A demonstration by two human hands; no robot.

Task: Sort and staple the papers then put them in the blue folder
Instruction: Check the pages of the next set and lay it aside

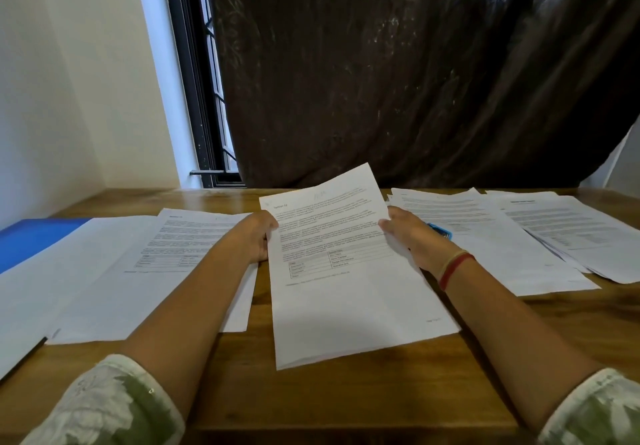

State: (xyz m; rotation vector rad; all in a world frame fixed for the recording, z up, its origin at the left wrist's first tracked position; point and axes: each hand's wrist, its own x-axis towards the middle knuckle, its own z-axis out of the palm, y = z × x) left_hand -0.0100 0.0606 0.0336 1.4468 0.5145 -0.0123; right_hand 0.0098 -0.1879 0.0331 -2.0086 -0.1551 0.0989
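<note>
- While both hands are gripping one small set of papers [346, 271], the left hand [254, 237] is pinching its left edge and the right hand [410, 237] is pinching its right edge, thumbs on top.
- Slipping looks like the main risk: the set is being held only near its upper half, so the lower sheets could be fanning apart or sliding out of order before any stapling.
- Mixing is another risk, since loose stacks are lying just beside each hand: a left stack [156, 264] outside the left hand and a right spread [519, 237] beyond the right hand.
- A blue object [441, 230], possibly the stapler, is peeking out just behind the right hand, half covered by paper.
- The held set is running lengthwise away from the person, heading far, foot near, tilted slightly.
- The blue folder [31, 240] is lying well left of the left hand, partly under sheets.
</note>
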